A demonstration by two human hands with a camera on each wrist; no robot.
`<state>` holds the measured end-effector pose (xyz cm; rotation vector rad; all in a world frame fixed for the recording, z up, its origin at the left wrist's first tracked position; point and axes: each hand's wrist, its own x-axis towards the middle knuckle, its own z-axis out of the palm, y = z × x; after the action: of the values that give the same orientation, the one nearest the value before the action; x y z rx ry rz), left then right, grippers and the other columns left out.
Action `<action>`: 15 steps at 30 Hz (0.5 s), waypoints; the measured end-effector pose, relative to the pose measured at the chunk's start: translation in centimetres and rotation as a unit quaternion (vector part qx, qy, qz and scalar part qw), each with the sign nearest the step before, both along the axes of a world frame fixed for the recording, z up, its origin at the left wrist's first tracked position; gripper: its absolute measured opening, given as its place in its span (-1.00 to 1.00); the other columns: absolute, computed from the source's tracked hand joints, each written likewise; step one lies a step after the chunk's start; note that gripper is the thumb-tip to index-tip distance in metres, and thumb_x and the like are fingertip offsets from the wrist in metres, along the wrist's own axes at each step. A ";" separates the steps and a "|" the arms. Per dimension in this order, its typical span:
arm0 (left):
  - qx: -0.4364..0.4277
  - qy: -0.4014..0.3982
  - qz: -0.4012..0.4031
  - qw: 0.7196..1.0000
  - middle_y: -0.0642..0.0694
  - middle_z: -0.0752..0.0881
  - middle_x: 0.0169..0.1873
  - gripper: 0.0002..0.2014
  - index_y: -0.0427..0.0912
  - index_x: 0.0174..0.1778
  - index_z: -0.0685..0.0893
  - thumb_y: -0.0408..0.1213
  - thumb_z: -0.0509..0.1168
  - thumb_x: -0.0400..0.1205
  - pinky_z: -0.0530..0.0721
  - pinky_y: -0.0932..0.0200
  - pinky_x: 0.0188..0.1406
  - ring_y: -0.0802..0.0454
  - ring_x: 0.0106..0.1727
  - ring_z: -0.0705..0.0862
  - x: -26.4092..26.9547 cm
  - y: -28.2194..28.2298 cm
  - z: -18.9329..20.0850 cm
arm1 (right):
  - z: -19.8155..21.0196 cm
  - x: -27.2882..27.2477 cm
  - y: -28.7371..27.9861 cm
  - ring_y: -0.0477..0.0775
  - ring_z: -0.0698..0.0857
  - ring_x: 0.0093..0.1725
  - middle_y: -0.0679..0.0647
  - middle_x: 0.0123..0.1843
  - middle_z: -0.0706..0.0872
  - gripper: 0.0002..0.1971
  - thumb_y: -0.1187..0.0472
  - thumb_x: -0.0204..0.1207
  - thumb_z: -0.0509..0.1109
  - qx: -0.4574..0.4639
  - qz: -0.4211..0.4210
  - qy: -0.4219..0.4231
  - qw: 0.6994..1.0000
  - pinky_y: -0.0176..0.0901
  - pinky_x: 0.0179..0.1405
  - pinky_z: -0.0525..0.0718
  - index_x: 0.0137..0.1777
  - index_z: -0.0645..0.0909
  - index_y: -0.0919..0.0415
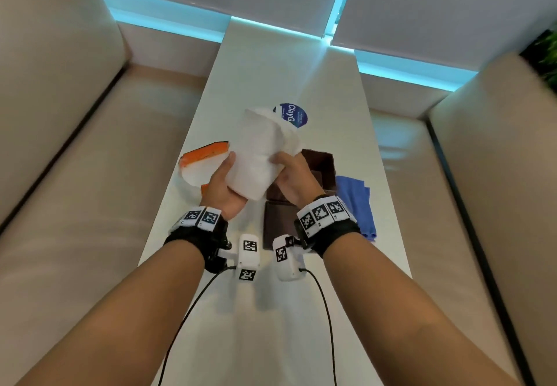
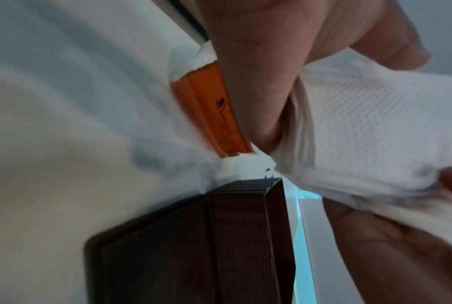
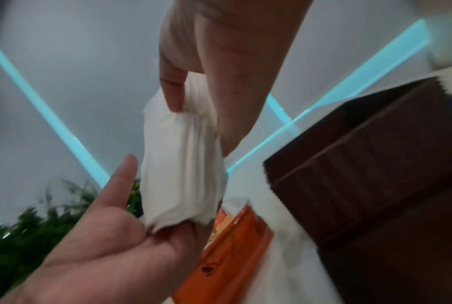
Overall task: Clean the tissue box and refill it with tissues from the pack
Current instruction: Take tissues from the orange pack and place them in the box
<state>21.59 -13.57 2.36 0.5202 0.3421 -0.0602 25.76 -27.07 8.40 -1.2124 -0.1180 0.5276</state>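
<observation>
A thick stack of white tissues [image 1: 259, 150] is held up above the table between both hands. My left hand [image 1: 232, 180] cups its near end, with the thumb up along the left side. My right hand [image 1: 280, 162] pinches its right edge. In the right wrist view the right hand [image 3: 193, 98] pinches the tissues [image 3: 183, 164] from above while the left hand [image 3: 115, 226] supports them below. The opened orange tissue pack [image 1: 205, 159] lies on the table to the left. The brown tissue box [image 1: 319, 168] stands open just right of the hands, and its lid [image 1: 277, 225] lies flat in front of it.
A blue cloth [image 1: 355, 204] lies right of the box. A container with a blue label [image 1: 294, 114] sits behind the tissues. The narrow white table [image 1: 271, 63] runs between two beige sofas [image 1: 75, 159]. Green foliage [image 3: 38, 226] shows in the right wrist view.
</observation>
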 end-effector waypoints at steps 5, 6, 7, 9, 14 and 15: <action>0.100 0.000 -0.048 0.994 -0.07 0.85 0.01 -0.49 -0.12 0.18 0.66 -0.27 0.59 0.31 0.75 -0.16 0.15 -0.11 0.14 0.76 -0.8 -0.7 -0.5 | -0.7 -0.2 -5.2 0.20 0.64 0.28 0.14 0.29 0.67 -0.49 -0.05 0.54 0.31 -0.062 0.018 0.120 0.991 0.18 0.19 0.67 0.44 0.47 0.14; 0.122 -0.010 -0.075 0.990 -0.07 0.85 0.00 -0.38 -0.12 0.16 0.66 -0.23 0.67 0.18 0.80 -0.08 0.03 -0.07 0.09 0.79 -0.8 -0.7 -0.4 | -0.7 -0.1 -5.7 0.19 0.64 0.30 0.14 0.32 0.67 -0.44 -0.10 0.53 0.32 -0.075 0.014 0.133 0.988 0.15 0.16 0.69 0.47 0.46 0.16; 0.151 -0.011 -0.108 0.983 -0.11 0.83 0.06 -0.21 -0.14 0.20 0.65 -0.18 0.74 0.03 0.81 -0.03 -0.02 -0.06 0.10 0.80 -0.8 -0.8 -0.4 | -0.5 -0.2 -6.0 0.16 0.66 0.28 0.14 0.30 0.69 -0.44 -0.09 0.54 0.34 -0.093 0.015 0.135 0.986 0.10 0.13 0.71 0.47 0.47 0.18; 0.209 -0.007 -0.151 0.966 -0.22 0.75 0.22 -0.01 -0.21 0.31 0.62 -0.14 0.77 -0.10 0.79 -0.05 0.05 -0.14 0.22 0.74 -0.7 -1.2 -0.4 | -0.2 -0.5 -6.0 0.10 0.70 0.14 0.12 0.19 0.72 -0.52 0.03 0.57 0.35 -0.155 0.032 0.118 0.980 -0.01 0.05 0.75 0.42 0.49 0.24; 0.279 -0.042 -0.173 0.944 -0.07 0.83 0.02 -0.03 -0.11 0.19 0.65 -0.08 0.78 -0.21 0.80 0.10 -0.13 0.00 0.09 0.79 -0.3 -0.7 0.5 | 1.0 -0.2 -7.7 0.02 0.70 -0.01 0.11 0.10 0.71 -0.76 0.20 0.59 0.35 -0.220 0.075 0.093 0.968 -0.12 0.06 0.71 0.23 0.55 0.20; 0.285 -0.052 -0.181 0.940 -0.03 0.84 -0.02 -0.03 -0.09 0.17 0.65 -0.07 0.77 -0.22 0.80 0.14 -0.17 0.05 0.04 0.80 -0.3 -0.7 0.8 | 1.2 -0.1 -7.9 0.00 0.71 -0.02 0.09 0.06 0.72 -0.81 0.24 0.60 0.33 -0.212 0.078 0.082 0.971 -0.16 0.01 0.73 0.19 0.57 0.17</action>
<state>21.31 -14.25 3.18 1.1552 0.1502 -0.2940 25.67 -34.97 9.64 -1.5762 0.0441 0.8169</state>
